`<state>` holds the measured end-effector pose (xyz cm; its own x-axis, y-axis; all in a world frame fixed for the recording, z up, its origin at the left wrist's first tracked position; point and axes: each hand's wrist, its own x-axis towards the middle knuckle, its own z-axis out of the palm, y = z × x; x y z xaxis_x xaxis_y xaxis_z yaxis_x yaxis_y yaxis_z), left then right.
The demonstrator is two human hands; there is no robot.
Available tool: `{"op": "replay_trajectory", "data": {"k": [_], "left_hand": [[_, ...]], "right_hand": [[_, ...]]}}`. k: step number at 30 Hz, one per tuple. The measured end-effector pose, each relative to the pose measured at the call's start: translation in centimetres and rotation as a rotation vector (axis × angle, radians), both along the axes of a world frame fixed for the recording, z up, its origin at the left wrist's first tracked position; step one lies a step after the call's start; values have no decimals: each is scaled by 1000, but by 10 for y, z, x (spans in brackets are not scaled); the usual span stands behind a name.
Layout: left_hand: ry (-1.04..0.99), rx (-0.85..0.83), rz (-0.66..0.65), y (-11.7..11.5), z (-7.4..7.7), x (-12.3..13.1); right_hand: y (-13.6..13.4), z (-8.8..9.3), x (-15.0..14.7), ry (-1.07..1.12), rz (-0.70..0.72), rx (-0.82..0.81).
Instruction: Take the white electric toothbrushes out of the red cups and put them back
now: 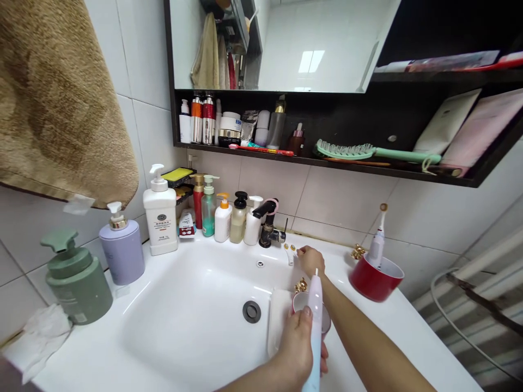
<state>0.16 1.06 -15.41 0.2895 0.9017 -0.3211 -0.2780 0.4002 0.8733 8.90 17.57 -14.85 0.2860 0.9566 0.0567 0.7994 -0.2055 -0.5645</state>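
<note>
My left hand is closed around an electric toothbrush handle, pink at the top fading to pale blue, with a bare metal shaft on its tip and no brush head. My right hand reaches past it to the sink's back right rim. Its fingers are curled together, and whatever they hold is hidden. Just left of those fingers lie small white brush heads with golden-brown bristles. A red cup with a gold ornamental handle stands behind my left hand, mostly covered by it and the toothbrush.
Around the white sink stand several pump bottles and a black faucet. Another red cup at right holds a toothbrush. A dark shelf with a mirror overhangs the back; a brown towel hangs left.
</note>
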Motion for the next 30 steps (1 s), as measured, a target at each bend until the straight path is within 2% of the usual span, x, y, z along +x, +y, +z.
{"op": "replay_trajectory", "data": {"k": [6, 9, 15, 18, 20, 24, 30], "left_hand": [[-63, 23, 35, 1, 9, -6], [-28, 16, 22, -2, 8, -7], [77, 104, -116, -11, -1, -2], [138, 156, -184, -15, -5, 1], [171, 191, -231, -17, -7, 1], [213, 250, -285, -19, -9, 2], [197, 249, -273, -19, -10, 3]], "right_hand": [[1, -5, -21, 113, 81, -42], [-13, 1, -17, 253, 75, -48], [-92, 25, 26, 641, 44, 66], [-127, 31, 41, 1071, 41, 153], [-139, 32, 44, 1303, 52, 176], [-143, 35, 43, 1349, 58, 183], [-141, 34, 43, 1374, 53, 173]]}}
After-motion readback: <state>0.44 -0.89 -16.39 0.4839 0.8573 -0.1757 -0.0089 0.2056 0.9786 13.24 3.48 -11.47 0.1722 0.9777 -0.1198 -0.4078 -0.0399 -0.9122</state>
